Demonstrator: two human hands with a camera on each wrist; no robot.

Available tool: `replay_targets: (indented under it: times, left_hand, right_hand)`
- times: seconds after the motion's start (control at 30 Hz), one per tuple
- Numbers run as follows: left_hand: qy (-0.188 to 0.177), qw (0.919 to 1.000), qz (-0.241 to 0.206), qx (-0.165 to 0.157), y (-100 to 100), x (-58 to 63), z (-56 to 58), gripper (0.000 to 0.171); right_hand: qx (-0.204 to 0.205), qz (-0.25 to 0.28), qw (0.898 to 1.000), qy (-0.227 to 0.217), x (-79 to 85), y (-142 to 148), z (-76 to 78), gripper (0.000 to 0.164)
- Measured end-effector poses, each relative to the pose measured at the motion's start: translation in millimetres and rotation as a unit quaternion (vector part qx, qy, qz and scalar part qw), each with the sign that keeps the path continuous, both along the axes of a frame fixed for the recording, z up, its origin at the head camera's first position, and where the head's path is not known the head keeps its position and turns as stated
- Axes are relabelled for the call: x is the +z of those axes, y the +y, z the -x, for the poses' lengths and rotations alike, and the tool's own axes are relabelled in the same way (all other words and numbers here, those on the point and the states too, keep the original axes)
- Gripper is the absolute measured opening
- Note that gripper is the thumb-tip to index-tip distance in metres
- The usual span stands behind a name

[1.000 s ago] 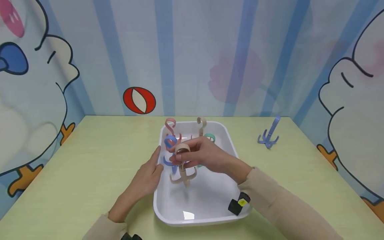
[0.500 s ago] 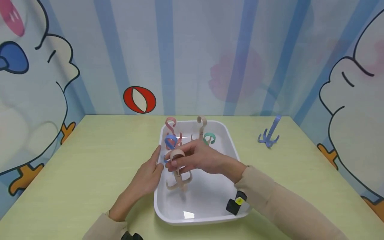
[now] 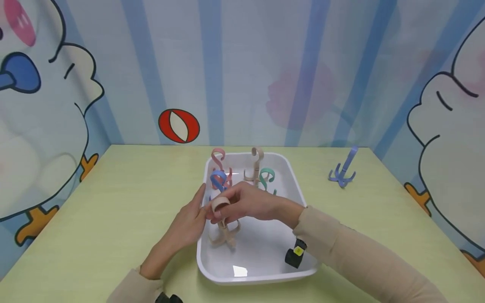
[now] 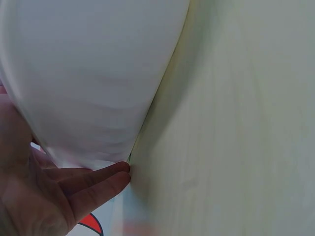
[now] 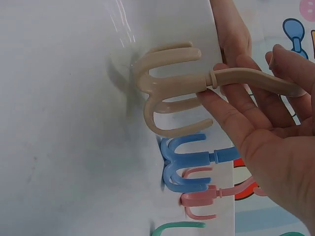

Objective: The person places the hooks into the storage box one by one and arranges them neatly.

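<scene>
My right hand [image 3: 248, 204] pinches a beige claw hook [image 5: 172, 83] by its curved stem between thumb and fingers. The hook's prongs point down, close over the tray floor near the left wall. My left hand [image 3: 189, 219] holds the left wall of the white tray [image 3: 261, 279]; its fingers [image 4: 98, 189] lie along the outside and the thumb is at the rim. Right behind the held hook stands a blue claw hook [image 5: 187, 164], partly hidden by my right hand in the head view. A pink claw hook [image 3: 217, 155] stands behind the blue one.
Farther right in the tray stand a second beige hook [image 3: 257, 164] and a green hook [image 3: 267, 174]. A periwinkle hook [image 3: 342, 171] stands on the table right of the tray. A printed cloth wall [image 3: 246, 75] closes off the table's back edge.
My right hand has moved left and toward me with the beige hook, nearer to the left wall and lower. More of the green hook shows now. My left hand stays at the wall.
</scene>
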State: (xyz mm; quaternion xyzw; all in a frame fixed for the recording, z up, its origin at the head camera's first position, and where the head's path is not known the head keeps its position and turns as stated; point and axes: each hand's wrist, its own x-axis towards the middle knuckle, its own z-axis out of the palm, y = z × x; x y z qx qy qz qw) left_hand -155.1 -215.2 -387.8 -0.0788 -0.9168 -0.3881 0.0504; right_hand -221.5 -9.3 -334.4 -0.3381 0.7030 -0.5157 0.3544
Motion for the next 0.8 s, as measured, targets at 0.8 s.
replay_targets:
  times: [0.8]
  left_hand:
    - [-0.025,0.9996,-0.003,0.012,3.6,2.7,0.3,0.067]
  right_hand:
    - [0.068,0.031,0.997,0.003,-5.5,9.4,-0.2,0.039]
